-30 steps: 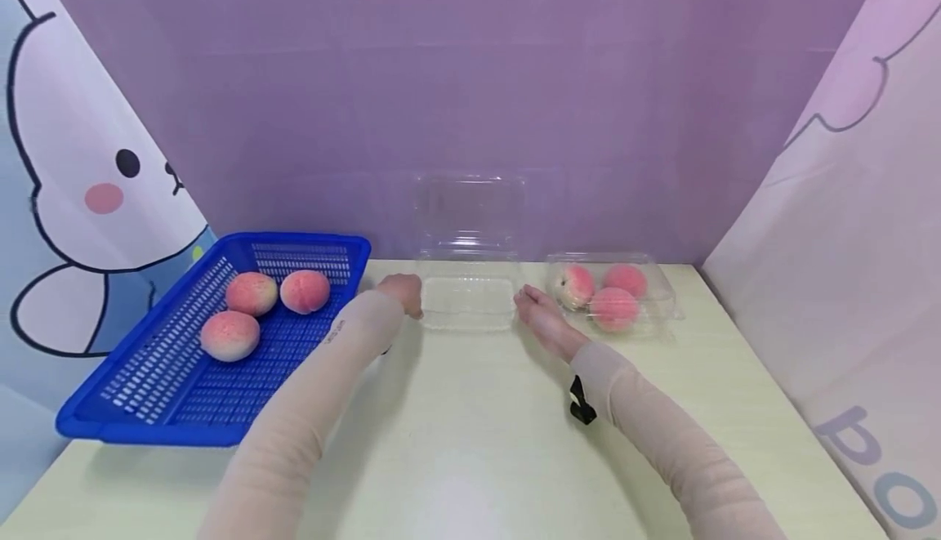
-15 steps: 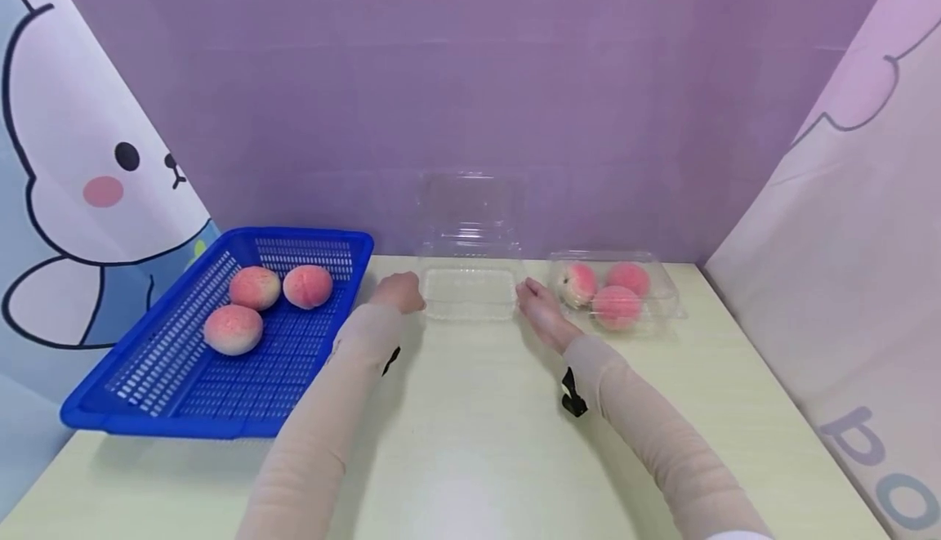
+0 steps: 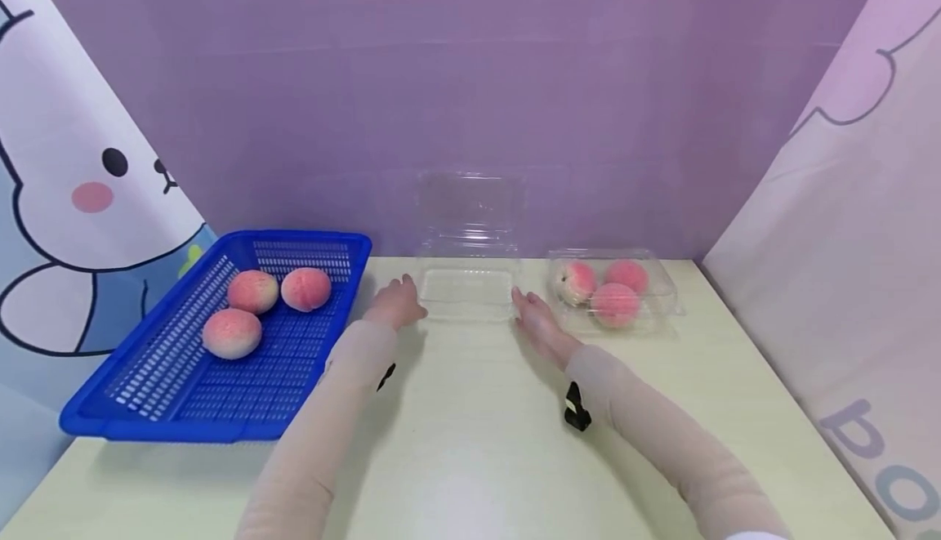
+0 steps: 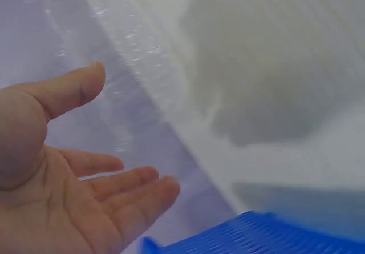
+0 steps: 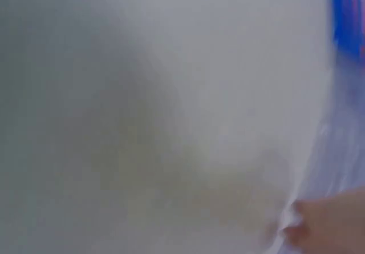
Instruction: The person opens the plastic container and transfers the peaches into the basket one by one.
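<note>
An open clear plastic clamshell box [image 3: 468, 293] stands at the table's back edge in the head view, its lid [image 3: 470, 201] raised against the purple backdrop. My left hand [image 3: 397, 303] is just left of the box, thumb and fingers spread apart. In the left wrist view the same hand [image 4: 85, 180] shows its palm with nothing in it. My right hand [image 3: 542, 323] is at the box's right side, fingers extended along its edge. The right wrist view is blurred, and that hand [image 5: 331, 222] shows only in the lower right corner; exact contact is unclear.
A blue basket [image 3: 213, 430] with 3 peaches [image 3: 232, 333] stands at the left. At the right, a closed clear box [image 3: 662, 291] contains 3 more peaches [image 3: 616, 305]. A purple backdrop [image 3: 470, 74] rises behind the pale table [image 3: 463, 442].
The left hand's fingers have spread from a curled hold at the box's left edge, and the hand has drawn slightly left. My right hand has loosened slightly. The box stays in place.
</note>
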A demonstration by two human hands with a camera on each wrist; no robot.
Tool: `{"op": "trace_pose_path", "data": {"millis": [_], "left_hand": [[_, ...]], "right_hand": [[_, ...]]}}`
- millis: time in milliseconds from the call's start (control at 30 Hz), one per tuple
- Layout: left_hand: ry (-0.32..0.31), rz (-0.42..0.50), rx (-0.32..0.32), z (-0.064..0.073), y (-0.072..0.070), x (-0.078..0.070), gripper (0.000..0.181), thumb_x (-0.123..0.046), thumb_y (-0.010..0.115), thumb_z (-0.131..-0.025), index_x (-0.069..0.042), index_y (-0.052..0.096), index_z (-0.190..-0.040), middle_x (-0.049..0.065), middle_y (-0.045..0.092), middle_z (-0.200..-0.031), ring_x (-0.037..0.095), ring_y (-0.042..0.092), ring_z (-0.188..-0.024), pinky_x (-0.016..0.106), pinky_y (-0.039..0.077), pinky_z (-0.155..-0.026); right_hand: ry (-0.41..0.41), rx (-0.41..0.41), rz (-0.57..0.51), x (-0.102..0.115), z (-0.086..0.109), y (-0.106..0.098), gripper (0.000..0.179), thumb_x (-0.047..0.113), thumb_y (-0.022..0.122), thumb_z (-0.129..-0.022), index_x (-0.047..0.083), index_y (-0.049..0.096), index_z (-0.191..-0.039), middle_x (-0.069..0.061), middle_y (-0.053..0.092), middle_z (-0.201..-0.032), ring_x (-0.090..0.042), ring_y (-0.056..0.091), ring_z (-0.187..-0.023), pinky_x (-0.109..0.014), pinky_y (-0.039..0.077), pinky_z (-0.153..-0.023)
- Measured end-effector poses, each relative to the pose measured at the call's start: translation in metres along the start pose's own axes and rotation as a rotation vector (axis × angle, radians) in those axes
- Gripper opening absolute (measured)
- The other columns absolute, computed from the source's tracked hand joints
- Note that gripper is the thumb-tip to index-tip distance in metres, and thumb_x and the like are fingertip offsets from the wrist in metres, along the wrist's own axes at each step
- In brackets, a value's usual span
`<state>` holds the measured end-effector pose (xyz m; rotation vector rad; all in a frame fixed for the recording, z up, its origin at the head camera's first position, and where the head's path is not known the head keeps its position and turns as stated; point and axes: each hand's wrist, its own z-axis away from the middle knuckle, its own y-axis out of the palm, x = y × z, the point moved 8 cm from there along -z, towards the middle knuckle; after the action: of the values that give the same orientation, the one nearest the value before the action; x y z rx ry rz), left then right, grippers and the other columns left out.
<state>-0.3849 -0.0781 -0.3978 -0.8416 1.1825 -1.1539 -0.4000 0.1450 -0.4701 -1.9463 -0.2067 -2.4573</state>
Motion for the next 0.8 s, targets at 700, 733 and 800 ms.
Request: {"op": "trace_pose_path", "data": {"millis": [700, 733, 800], "left_hand": [[0.397, 0.502, -0.268, 0.084, -0.003, -0.033, 0.036, -0.022, 0.060, -0.087, -0.007, 0.058, -0.120, 0.009, 0.060, -0.120, 0.026, 0.055, -0.111, 0.040, 0.048, -0.091], [0.403, 0.508, -0.273, 0.085, 0.000, -0.032, 0.035, -0.021, 0.060, -0.087, -0.007, 0.058, -0.119, 0.009, 0.061, -0.119, 0.026, 0.056, -0.110, 0.041, 0.048, -0.090], [0.402, 0.519, -0.274, 0.086, 0.006, -0.029, 0.033, -0.019, 0.061, -0.086, -0.006, 0.060, -0.117, 0.009, 0.062, -0.116, 0.026, 0.057, -0.107, 0.041, 0.048, -0.089]], "right_hand": [[-0.370, -0.249, 0.518, 0.065, 0.119, -0.179, 0.035, 0.009, 0.050, -0.091, -0.005, 0.051, -0.124, 0.009, 0.066, -0.106, 0.007, 0.057, -0.091, -0.013, 0.047, -0.081], [-0.391, -0.305, 0.570, 0.069, 0.119, -0.189, 0.034, 0.008, 0.048, -0.092, -0.005, 0.051, -0.123, 0.004, 0.065, -0.110, 0.002, 0.058, -0.096, -0.015, 0.047, -0.081], [-0.397, -0.385, 0.643, 0.074, 0.115, -0.209, 0.035, 0.009, 0.045, -0.093, -0.003, 0.050, -0.126, -0.008, 0.059, -0.122, -0.011, 0.056, -0.109, -0.022, 0.047, -0.088]]}}
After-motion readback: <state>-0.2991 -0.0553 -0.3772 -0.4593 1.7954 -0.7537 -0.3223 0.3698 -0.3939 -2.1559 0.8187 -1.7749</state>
